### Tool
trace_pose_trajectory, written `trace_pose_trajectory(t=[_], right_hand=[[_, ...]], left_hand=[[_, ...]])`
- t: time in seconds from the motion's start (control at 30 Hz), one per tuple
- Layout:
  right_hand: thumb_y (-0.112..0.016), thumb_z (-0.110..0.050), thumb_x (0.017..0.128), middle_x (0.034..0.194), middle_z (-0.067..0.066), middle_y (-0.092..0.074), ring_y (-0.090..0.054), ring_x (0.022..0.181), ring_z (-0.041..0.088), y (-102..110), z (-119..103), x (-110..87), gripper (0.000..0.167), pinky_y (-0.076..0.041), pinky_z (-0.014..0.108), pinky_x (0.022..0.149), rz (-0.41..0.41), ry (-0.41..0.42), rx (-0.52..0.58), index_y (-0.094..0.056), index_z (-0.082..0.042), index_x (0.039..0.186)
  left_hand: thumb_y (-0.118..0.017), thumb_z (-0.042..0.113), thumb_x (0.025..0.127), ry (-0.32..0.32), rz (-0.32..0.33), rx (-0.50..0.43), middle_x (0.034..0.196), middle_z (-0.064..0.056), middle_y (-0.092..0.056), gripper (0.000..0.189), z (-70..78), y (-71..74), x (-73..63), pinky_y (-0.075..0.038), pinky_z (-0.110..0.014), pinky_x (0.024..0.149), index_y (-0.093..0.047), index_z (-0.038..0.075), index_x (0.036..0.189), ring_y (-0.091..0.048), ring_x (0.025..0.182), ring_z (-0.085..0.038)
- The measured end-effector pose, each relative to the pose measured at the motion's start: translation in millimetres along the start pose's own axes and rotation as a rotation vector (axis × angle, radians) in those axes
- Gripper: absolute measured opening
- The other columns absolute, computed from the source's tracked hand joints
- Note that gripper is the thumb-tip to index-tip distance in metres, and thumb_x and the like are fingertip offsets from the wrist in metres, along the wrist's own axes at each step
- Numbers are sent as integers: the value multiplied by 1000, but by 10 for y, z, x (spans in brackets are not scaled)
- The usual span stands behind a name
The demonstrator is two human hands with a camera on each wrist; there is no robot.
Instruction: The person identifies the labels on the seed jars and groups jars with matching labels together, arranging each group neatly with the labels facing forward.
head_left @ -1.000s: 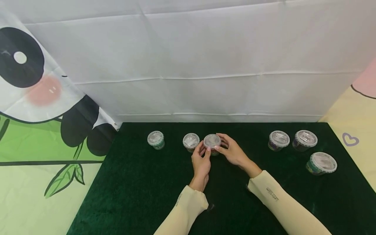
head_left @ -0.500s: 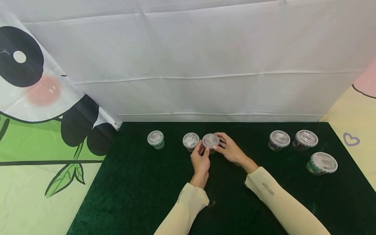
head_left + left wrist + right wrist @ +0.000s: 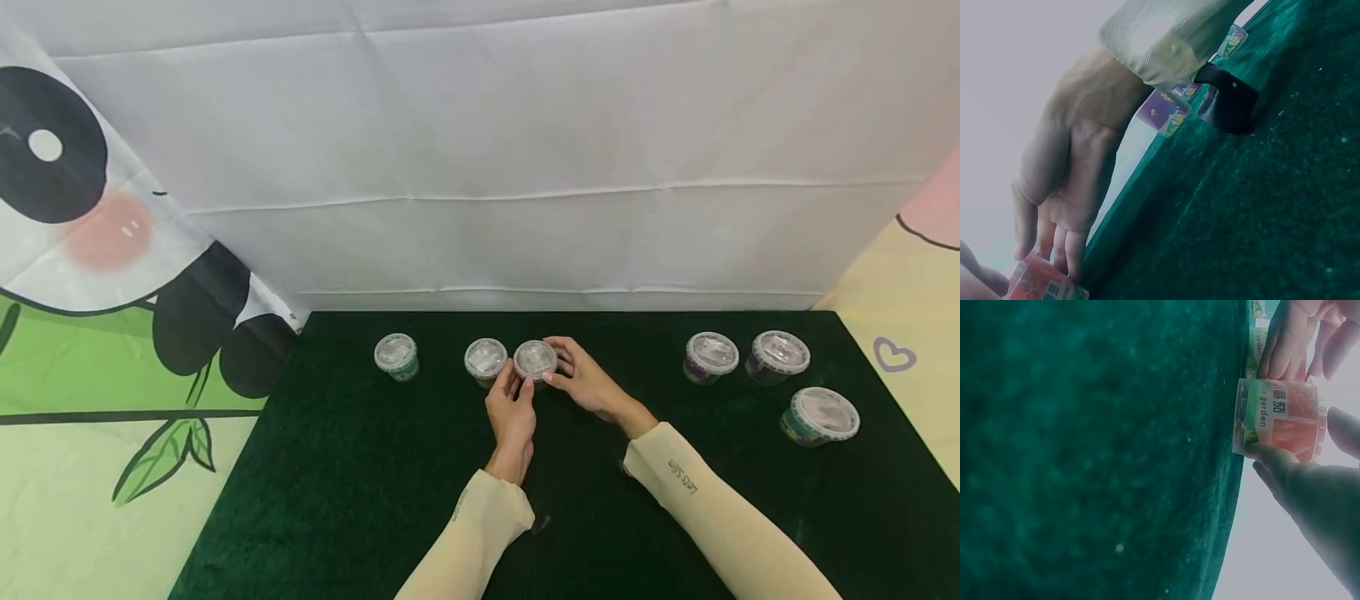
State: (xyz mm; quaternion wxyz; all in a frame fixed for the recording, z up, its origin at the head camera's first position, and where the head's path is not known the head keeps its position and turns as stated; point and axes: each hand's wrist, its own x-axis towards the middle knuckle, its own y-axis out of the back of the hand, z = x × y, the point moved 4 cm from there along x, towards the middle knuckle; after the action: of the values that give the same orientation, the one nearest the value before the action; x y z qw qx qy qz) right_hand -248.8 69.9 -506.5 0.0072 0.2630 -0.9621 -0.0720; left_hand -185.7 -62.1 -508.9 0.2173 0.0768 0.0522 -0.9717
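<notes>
In the head view a small lidded cup (image 3: 536, 358) stands upright on the dark green cloth. My right hand (image 3: 591, 383) grips its right side, thumb in front and fingers behind. From the front left, my left hand (image 3: 512, 421) holds the same cup with thumb and fingertips, its fingers reaching beside the neighbouring lidded cup (image 3: 486, 357). The right wrist view shows the held cup's red print (image 3: 1294, 419) and green-and-white label, with its base at the cloth. In the left wrist view the red cup (image 3: 1044, 280) appears at the bottom, between the fingers.
Another lidded cup (image 3: 396, 356) stands at the left, with teal sides. Over on the right are three more: one at the back (image 3: 711, 357), a darker cup (image 3: 777, 356), and a wider green-sided cup (image 3: 820, 415) nearer the front. A white cloth wall (image 3: 480, 242) rises behind the table.
Both hands have slid the held cup slightly left, closer to the neighbouring cup. Their grip looks the same, and the other cups have stayed in place.
</notes>
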Motion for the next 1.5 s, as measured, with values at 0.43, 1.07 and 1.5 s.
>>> trace_pose_trajectory(t=[0.43,1.07,1.5], right_hand=[[-56,3,107,166,34,-29,-30,154,49,25,-64,-128,62,-34,59,121,45,55,-84,-25,11,159],[-56,-2,108,164,30,-36,-35,153,47,570,-236,-903,57,-44,40,116,147,38,-187,-30,5,159],[-57,-1,108,157,37,-39,-45,132,-15,923,-108,-1536,55,-46,6,98,252,124,-192,-32,9,155]], left_hand=[[-58,-2,106,-3,-11,3,154,-23,-54,48,21,117,-131,-44,-50,118,-50,-2,153,-53,143,-38],[-59,3,107,54,-173,32,153,-18,-57,45,6,96,-540,-47,-49,116,-52,5,152,-57,139,-33],[-62,7,107,51,-312,59,154,-13,-57,48,-26,-297,-645,-50,-46,113,-51,7,154,-59,138,-30]])
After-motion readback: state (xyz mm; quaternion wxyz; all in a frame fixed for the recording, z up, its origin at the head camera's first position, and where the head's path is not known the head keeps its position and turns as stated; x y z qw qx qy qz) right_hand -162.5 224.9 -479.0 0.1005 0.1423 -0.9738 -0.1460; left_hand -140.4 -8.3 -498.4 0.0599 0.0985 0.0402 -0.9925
